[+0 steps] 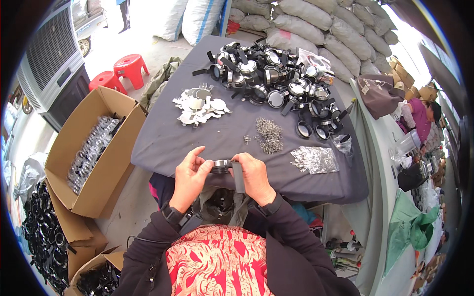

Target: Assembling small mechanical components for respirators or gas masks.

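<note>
Close to the table's near edge, my two hands hold one round silver metal part with a black handle (220, 166). My left hand (191, 173) grips its left side, with the thumb on the rim and the index finger raised. On the other side, my right hand (252, 176) is closed around the end with the flat black handle. Beyond my hands lies a loose pile of small wire clips (269, 135). Flat silver discs with tabs (199, 105) are heaped at the left. A large pile of similar round parts with black handles (276, 74) covers the far side.
The grey cloth-covered table (163, 143) carries a clear bag of small metal pieces (316, 160) at the right. An open cardboard box (106, 192) with plastic-wrapped parts stands left, near black rings (47, 237). Red stools (131, 69) and stacked sacks (301, 24) stand beyond; a person (419, 116) sits right.
</note>
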Demonstrator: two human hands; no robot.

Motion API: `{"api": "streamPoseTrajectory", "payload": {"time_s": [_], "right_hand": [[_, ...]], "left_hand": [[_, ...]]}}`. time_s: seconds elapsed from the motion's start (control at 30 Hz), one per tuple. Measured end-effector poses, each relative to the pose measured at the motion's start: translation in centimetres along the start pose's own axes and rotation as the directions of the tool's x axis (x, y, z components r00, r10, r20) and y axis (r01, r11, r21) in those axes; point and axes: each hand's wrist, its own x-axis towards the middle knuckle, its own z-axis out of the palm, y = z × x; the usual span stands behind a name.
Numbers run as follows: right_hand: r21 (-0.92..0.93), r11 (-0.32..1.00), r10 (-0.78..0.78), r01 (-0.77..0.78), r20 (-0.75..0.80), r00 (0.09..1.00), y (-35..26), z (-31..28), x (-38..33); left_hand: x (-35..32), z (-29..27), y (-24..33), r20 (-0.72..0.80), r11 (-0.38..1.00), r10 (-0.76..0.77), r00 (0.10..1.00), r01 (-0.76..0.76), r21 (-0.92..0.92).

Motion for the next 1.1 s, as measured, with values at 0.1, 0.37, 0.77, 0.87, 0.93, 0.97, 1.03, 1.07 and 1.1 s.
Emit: {"api": "streamPoseTrajectory", "payload": {"time_s": [0.1,0.37,0.77,0.87,0.93,0.97,1.03,1.07,1.1], "right_hand": [[-0.096,0.995,-0.038,0.030,-0.079,0.996,0.2,-0.9,-1.5],[-0.266,0.962,-0.083,0.064,-0.061,0.995,0.9,0.5,-2.2],[-0.074,0.959,0.276,-0.274,0.019,0.961,0.9,0.6,-1.9],[0.040,0.959,0.282,-0.282,0.000,0.959,1.9,2.5,-3.0],[0.113,0.957,0.275,-0.269,-0.043,0.961,1.6,1.8,-3.8],[0.125,0.946,0.307,-0.298,-0.060,0.950,1.7,1.1,-4.1],[0.140,0.935,0.340,-0.327,-0.081,0.937,2.1,0.5,-4.5],[0.166,0.930,0.345,-0.327,-0.097,0.934,2.3,0.5,-4.7],[0.193,0.926,0.348,-0.324,-0.111,0.931,2.4,0.5,-4.8]], "left_hand": [[-1.2,1.2,0.8,-0.013,0.969,0.100,0.995,-0.094,0.228],[-1.3,2.6,-2.5,0.390,0.939,-0.074,0.918,0.196,-0.282],[1.2,3.0,-4.3,0.265,0.996,0.032,0.964,-0.008,-0.090],[1.0,1.4,-4.2,0.205,0.992,-0.063,0.977,0.084,-0.095],[0.7,1.7,-4.2,0.216,0.986,-0.081,0.973,0.110,-0.123],[0.7,2.5,-3.8,0.219,0.985,-0.089,0.972,0.118,-0.123],[0.7,3.7,-3.4,0.225,0.985,-0.096,0.970,0.125,-0.120],[0.6,3.9,-3.4,0.234,0.984,-0.102,0.967,0.133,-0.120],[0.6,4.0,-3.3,0.240,0.983,-0.108,0.965,0.140,-0.120]]}}
